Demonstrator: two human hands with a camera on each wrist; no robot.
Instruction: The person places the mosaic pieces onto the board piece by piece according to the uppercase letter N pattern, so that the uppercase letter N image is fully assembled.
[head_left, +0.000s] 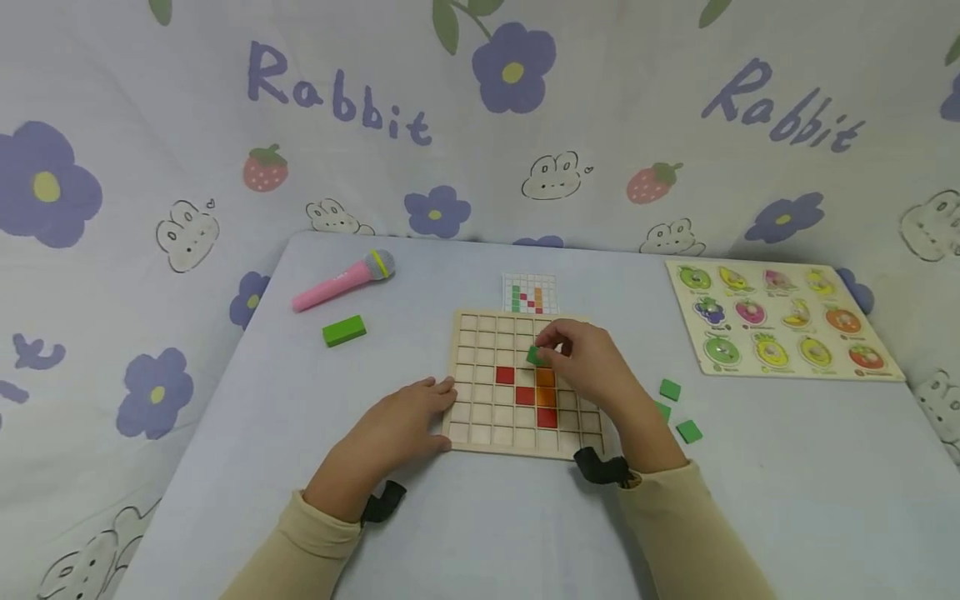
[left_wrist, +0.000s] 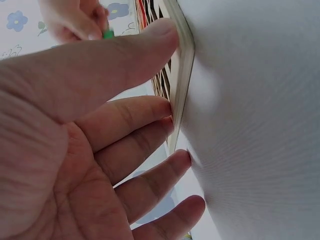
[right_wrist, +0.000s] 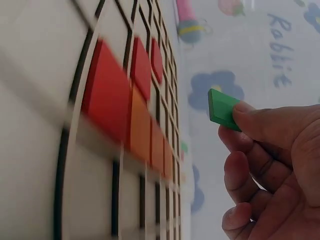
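Observation:
A wooden grid board (head_left: pixel 472 412) lies on the table with red tiles (head_left: pixel 506 376) and orange tiles (head_left: pixel 545 387) set in some of its squares. Between thumb and forefinger, my right hand (head_left: pixel 588 362) pinches a green square tile (right_wrist: pixel 223 107) above the board. My left hand (head_left: pixel 397 421) rests at the board's left edge. In the left wrist view, the thumb (left_wrist: pixel 160 37) touches the rim and the other fingers are stretched out beside it. Just behind the board is a small pattern card (head_left: pixel 529 292) with coloured squares, its lower edge close to the board.
Loose green tiles (head_left: pixel 688 431) lie right of the board, partly behind my right forearm. A fruit puzzle board (head_left: pixel 787 321) sits at the back right. At the back left are a pink toy microphone (head_left: pixel 341 282) and a green block (head_left: pixel 344 331).

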